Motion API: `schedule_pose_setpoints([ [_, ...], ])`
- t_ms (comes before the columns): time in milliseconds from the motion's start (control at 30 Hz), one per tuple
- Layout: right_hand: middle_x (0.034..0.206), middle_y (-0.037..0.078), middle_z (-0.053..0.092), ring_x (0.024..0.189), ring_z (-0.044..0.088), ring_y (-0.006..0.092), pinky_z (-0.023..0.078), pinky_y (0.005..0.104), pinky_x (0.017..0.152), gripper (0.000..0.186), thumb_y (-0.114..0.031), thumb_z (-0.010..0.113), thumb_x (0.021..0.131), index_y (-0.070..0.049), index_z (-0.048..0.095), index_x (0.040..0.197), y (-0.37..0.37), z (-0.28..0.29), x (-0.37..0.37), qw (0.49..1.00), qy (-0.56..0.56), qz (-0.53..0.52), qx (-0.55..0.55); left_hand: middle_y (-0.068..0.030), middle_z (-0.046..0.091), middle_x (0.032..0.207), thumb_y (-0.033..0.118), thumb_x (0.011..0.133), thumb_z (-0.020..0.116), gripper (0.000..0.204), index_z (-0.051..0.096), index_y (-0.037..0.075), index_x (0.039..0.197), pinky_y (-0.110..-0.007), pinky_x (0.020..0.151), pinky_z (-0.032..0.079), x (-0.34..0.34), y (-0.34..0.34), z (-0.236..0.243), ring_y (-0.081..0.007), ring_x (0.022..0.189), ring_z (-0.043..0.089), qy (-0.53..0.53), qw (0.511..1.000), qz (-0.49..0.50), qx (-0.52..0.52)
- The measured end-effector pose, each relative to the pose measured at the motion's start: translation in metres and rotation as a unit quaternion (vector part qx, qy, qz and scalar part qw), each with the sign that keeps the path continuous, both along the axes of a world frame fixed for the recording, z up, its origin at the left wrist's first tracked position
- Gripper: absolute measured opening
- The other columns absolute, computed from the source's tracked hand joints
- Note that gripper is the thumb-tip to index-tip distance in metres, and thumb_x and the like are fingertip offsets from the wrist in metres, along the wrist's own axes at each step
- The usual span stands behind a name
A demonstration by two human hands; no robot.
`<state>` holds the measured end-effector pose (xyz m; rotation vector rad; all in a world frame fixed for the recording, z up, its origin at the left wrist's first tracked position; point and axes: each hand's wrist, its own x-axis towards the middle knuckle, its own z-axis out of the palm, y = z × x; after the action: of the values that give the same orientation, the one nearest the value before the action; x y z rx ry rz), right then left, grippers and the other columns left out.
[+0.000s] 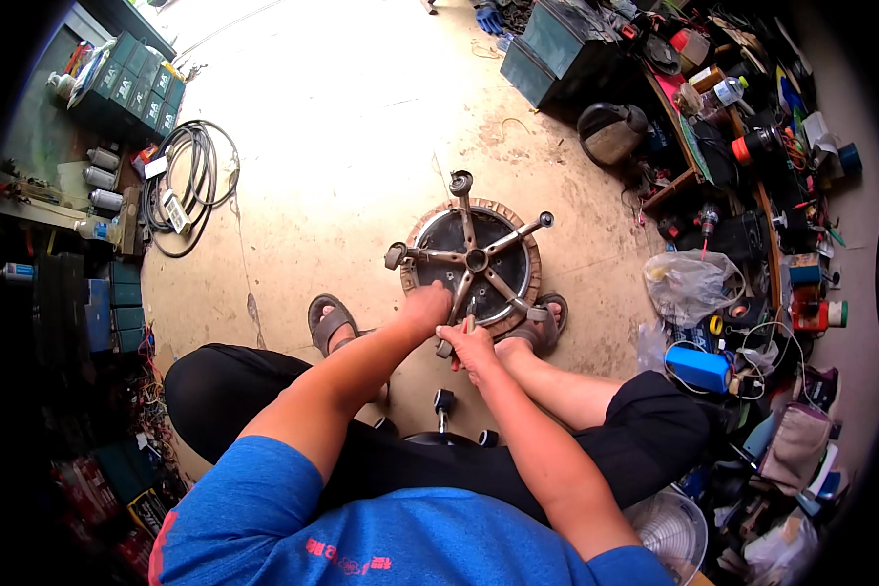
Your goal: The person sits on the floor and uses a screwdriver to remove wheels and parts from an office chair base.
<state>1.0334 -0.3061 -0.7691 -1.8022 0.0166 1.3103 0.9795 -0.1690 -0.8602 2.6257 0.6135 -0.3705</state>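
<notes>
A five-legged metal chair base (pixel 477 260) lies on a round black disc (pixel 439 230) with a worn brown rim, on the floor between my feet. Casters sit at several leg ends, such as the far one (pixel 461 183). The upper right leg end (pixel 546 220) looks to be without a wheel. My left hand (pixel 427 307) is closed on the near left leg, its fingertips partly hidden. Close beside it, my right hand (pixel 471 349) is shut around red-handled pliers (pixel 470 323), their jaws by that same leg's end. What the jaws touch is too small to tell.
Coiled black cable (pixel 197 186) lies on the floor at left. Dark green boxes (pixel 132 88) are stacked behind it. Cluttered shelves with tools and bottles line the right, near a plastic bag (pixel 691 285). Another wheeled base (pixel 443 420) shows under my legs.
</notes>
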Motion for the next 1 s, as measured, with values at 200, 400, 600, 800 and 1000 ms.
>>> schedule_pose_setpoints([
  [200, 0.063, 0.001, 0.059, 0.044, 0.051, 0.0116, 0.036, 0.0269, 0.036, 0.033, -0.035, 0.081, 0.082, -0.009, 0.061, 0.078, -0.003, 0.009, 0.002, 1.0, 0.021, -0.016, 0.01, -0.0203, 0.071, 0.085, 0.014, 0.072, 0.068, 0.014, 0.072, 0.003, 0.079, -0.045, 0.071, 0.059, 0.008, 0.01, 0.012, -0.0372, 0.082, 0.072, 0.021, 0.996, 0.066, -0.055],
  [400, 0.068, 0.001, 0.061, 0.044, 0.052, 0.012, 0.034, 0.0258, 0.038, 0.033, -0.036, 0.081, 0.082, -0.008, 0.064, 0.083, -0.006, -0.004, 0.005, 0.999, 0.048, 0.004, 0.009, -0.0198, 0.073, 0.084, 0.014, 0.071, 0.069, 0.012, 0.075, 0.006, 0.078, -0.043, 0.072, 0.06, 0.016, 0.006, 0.014, -0.0362, 0.082, 0.073, 0.052, 0.991, 0.117, -0.045],
  [600, 0.07, 0.001, 0.061, 0.053, 0.054, 0.0123, 0.037, 0.028, 0.041, 0.029, -0.033, 0.081, 0.079, -0.009, 0.065, 0.084, -0.004, -0.002, 0.002, 0.999, 0.051, -0.009, -0.014, -0.0173, 0.075, 0.086, 0.016, 0.073, 0.073, 0.014, 0.077, 0.007, 0.083, -0.04, 0.071, 0.061, 0.021, 0.002, 0.027, -0.0332, 0.083, 0.075, 0.077, 0.992, 0.097, -0.035],
  [800, 0.07, 0.0, 0.061, 0.054, 0.055, 0.0119, 0.039, 0.0271, 0.041, 0.027, -0.032, 0.08, 0.08, -0.011, 0.063, 0.082, -0.007, -0.006, 0.004, 0.999, 0.045, 0.0, -0.006, -0.0184, 0.075, 0.089, 0.015, 0.077, 0.069, 0.015, 0.077, 0.004, 0.085, -0.041, 0.072, 0.061, 0.016, -0.001, 0.034, -0.0337, 0.085, 0.075, 0.089, 0.983, 0.156, -0.041],
  [1000, 0.071, 0.0, 0.061, 0.046, 0.053, 0.0134, 0.037, 0.0263, 0.039, 0.028, -0.036, 0.077, 0.087, -0.012, 0.062, 0.088, -0.012, -0.01, 0.011, 0.991, 0.129, -0.038, 0.014, -0.0222, 0.074, 0.096, 0.017, 0.078, 0.067, 0.022, 0.076, 0.0, 0.087, -0.042, 0.078, 0.06, 0.011, 0.006, 0.031, -0.0354, 0.092, 0.074, 0.138, 0.938, 0.251, -0.193],
])
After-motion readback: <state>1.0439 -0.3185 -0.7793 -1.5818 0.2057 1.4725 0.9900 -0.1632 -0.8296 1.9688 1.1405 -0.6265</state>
